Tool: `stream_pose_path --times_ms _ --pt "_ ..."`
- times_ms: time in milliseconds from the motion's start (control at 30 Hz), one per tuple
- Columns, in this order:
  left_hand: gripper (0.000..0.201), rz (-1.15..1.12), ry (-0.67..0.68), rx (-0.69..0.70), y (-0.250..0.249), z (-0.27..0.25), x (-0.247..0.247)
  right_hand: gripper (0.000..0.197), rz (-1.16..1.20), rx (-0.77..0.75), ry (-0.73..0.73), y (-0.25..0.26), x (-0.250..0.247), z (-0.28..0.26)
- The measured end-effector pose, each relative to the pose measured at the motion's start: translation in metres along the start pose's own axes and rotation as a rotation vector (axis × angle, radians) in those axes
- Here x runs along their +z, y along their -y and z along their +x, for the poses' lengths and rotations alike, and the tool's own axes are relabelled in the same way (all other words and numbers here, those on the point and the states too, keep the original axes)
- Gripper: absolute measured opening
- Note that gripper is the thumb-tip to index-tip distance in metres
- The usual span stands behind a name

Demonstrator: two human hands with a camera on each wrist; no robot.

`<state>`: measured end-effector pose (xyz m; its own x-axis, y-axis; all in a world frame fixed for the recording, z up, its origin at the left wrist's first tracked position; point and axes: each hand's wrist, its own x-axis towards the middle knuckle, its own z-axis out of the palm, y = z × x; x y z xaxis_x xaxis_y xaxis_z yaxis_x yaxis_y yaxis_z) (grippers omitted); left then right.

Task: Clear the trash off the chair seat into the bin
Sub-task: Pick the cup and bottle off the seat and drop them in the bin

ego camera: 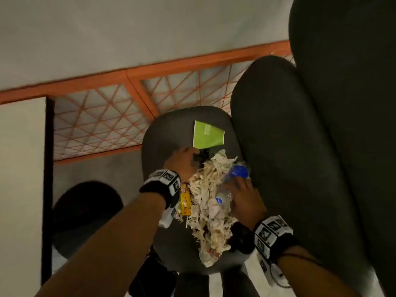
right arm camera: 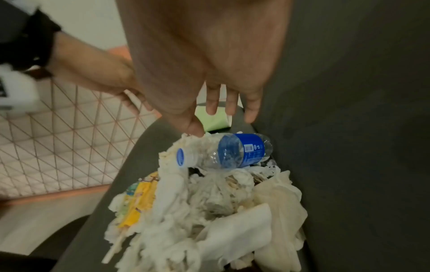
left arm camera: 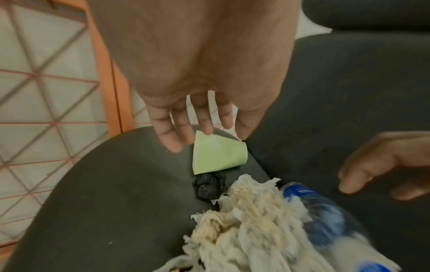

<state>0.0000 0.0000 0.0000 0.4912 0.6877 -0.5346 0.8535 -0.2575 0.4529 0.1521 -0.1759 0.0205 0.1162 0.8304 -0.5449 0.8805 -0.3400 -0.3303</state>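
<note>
Trash lies heaped on the grey chair seat [ego camera: 162,133], none of it in either hand. Most of it is a pile of crumpled white tissue [ego camera: 209,202] running down the middle of the seat. On top of the pile, toward its 2 o'clock side, lies a clear plastic bottle [right arm camera: 232,150] with a blue label and a blue-and-white cap, on its side. At the pile's 9 o'clock edge a yellow wrapper [ego camera: 185,203] shows, partly tucked under the tissue. At 12 o'clock from the pile sits a small black crumpled bag [left arm camera: 209,185], and just beyond it a green paper cup [left arm camera: 216,154] lies on its side, close to the seat's far edge.

Over the seat, the left hand [ego camera: 182,161] hangs with its fingers [left arm camera: 167,132] straight and spread, loose and holding nothing, tips close above the green cup. Whether they touch it I cannot tell. The right hand [ego camera: 244,198] hovers over the bottle, fingers relaxed and apart, gripping nothing.

A dark bin [ego camera: 85,211] stands on the floor at 8 o'clock from the seat. An orange lattice panel [ego camera: 102,116] runs along the wall at 11 o'clock.
</note>
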Motion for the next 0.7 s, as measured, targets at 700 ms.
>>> stream_pose_path --times_ms 700 --pt "0.104 0.145 -0.262 -0.03 -0.012 0.14 0.051 0.068 -0.001 -0.032 -0.118 -0.057 0.048 0.084"
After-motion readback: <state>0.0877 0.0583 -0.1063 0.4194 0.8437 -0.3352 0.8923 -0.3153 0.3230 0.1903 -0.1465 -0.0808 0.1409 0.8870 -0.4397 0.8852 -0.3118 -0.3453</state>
